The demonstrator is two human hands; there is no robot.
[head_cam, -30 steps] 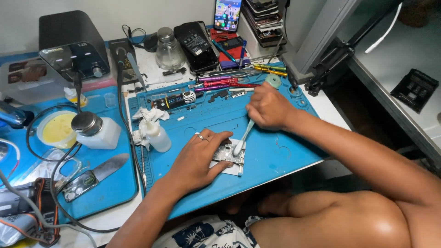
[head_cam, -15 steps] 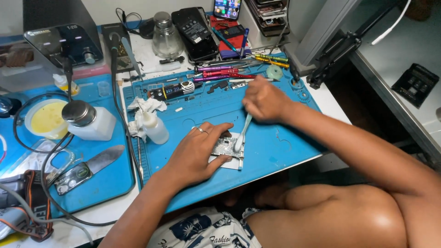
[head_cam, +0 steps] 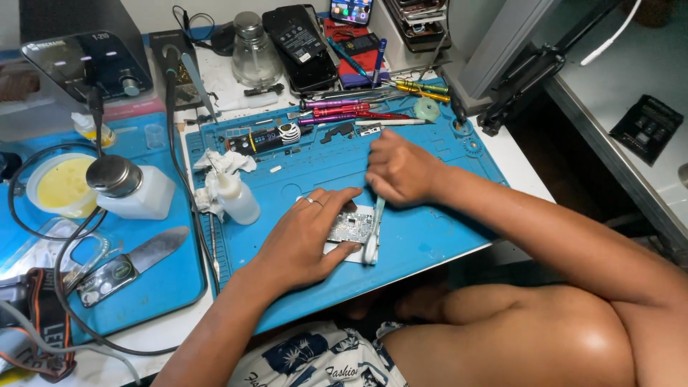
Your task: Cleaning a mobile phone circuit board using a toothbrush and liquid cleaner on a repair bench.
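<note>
A white squeeze bottle (head_cam: pixel 240 202) stands on the left part of the blue mat (head_cam: pixel 430 236) on the counter. Next to it, the left hand (head_cam: pixel 304 240) lies flat and open on a small circuit board (head_cam: pixel 351 228), holding it down. The right hand (head_cam: pixel 401 170) is closed around a pale brush (head_cam: pixel 373 233), whose head touches the board's right edge. This looks like the scrubbing step. The next stroke probably needs a light touch and a steady board.
</note>
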